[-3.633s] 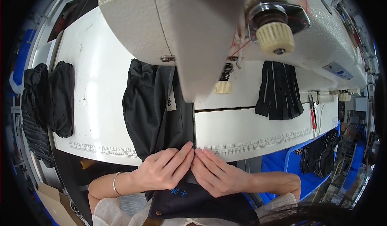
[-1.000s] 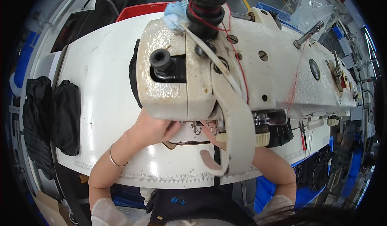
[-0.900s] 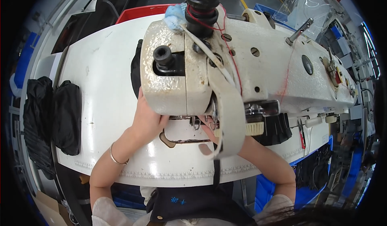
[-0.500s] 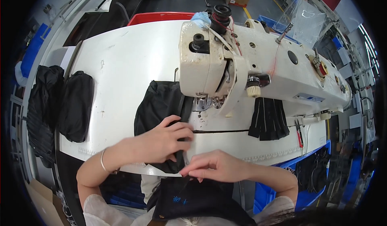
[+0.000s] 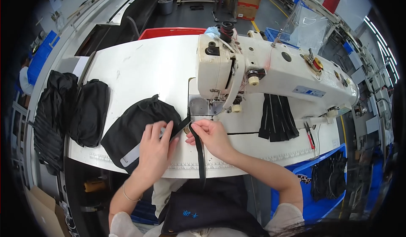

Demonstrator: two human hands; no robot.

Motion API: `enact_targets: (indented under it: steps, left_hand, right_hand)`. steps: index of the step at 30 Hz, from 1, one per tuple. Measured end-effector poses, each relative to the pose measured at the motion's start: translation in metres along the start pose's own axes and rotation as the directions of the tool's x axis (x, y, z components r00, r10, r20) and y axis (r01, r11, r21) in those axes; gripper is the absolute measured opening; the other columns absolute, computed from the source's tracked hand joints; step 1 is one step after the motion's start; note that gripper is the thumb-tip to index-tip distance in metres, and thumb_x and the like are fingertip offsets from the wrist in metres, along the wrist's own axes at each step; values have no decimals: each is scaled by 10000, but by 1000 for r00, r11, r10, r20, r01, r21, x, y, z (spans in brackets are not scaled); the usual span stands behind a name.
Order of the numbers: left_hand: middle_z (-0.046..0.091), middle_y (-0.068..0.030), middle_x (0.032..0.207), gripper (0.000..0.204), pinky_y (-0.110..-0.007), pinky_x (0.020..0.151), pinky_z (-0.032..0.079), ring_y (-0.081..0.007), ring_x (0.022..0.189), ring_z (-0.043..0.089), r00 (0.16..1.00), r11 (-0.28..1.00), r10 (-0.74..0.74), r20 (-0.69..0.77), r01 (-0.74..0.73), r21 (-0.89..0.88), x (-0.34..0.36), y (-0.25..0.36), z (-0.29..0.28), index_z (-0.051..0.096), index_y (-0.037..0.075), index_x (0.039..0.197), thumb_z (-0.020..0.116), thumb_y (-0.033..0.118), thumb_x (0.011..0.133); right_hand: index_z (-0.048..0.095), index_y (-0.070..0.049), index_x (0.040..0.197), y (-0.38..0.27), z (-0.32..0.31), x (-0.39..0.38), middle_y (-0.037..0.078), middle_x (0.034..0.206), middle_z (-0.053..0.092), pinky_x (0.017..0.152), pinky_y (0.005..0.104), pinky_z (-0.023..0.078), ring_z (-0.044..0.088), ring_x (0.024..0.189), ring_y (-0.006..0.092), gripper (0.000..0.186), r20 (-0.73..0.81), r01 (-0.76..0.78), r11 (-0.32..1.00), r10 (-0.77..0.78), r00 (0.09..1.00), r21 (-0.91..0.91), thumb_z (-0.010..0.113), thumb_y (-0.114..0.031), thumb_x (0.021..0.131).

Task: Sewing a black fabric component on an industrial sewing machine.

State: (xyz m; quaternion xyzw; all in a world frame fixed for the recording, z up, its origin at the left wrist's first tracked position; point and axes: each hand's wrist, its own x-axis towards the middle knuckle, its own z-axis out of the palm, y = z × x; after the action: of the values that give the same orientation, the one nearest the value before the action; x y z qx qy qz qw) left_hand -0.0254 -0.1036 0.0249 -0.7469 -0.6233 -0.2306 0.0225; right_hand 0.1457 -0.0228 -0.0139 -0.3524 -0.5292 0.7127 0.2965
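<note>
I judge the sewing barely begun: in front of the sewing machine [image 5: 270, 67], my left hand [image 5: 155, 146] presses flat, fingers spread, on the black garment [image 5: 135, 122], while my right hand [image 5: 211, 133] pinches the black strap [image 5: 199, 152], not yet under the needle.

The sewing machine [image 5: 270, 67] blocks the far right of the white table [image 5: 144, 67]; the far left lies open. At the left edge, 2 black fabric piles [image 5: 72, 110] crowd passage; black strips [image 5: 277, 118] lie right.
</note>
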Motion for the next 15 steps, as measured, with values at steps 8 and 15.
enact_targets:
  steps: [8, 15]
  left_hand:
    - [609, -67, 1011, 364, -291, 797, 455, -143, 929, 554, 832, 587, 308, 461, 216, -781, 83, -46, 12, 552, 7, 1087, 736, 93, 785]
    - [621, -59, 929, 293, -249, 713, 433, -80, 806, 511, 803, 513, 214, 557, 392, -763, 87, -44, 15, 530, -21, 1095, 660, 13, 835]
  right_hand:
    - [492, 66, 1098, 3, 5, -4, 149, 889, 646, 741, 280, 554, 663, 835, 187, 200, 19, 113, 969, -120, 993, 219, 471, -88, 972]
    - [494, -44, 1162, -5, -22, -29, 117, 1002, 644, 764, 304, 531, 637, 946, 191, 211, 337, 274, 939, -195, 921, -206, 490, -43, 950]
